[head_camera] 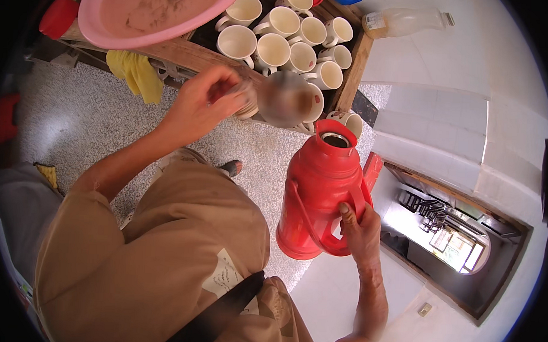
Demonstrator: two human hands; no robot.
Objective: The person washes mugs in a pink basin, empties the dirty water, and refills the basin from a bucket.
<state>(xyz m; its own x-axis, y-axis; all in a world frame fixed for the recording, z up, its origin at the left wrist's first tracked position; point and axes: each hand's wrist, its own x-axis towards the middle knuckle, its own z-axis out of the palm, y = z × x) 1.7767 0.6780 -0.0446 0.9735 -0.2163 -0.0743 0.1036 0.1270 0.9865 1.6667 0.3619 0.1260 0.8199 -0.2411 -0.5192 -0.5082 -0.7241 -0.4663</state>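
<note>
My right hand (360,233) grips the side handle of a red plastic vacuum flask (321,190). The flask leans slightly, its uncovered neck towards the mugs. My left hand (213,94) is raised at the wooden rack's near edge, fingers curled on a small pale, ribbed object (247,107), too blurred to name. Several white mugs (272,50) stand close together in the wooden rack (354,67), mouths up. A blurred round patch hides part of a near mug (316,102). Another mug (350,123) sits at the near right corner, beyond the flask's mouth.
A pink basin (147,42) with murky contents lies at upper left, beside a red lid (58,16). A yellow cloth (137,76) hangs below it. A clear bottle (406,22) lies beyond the rack. Part of a person in grey clothing (19,203) shows at far left.
</note>
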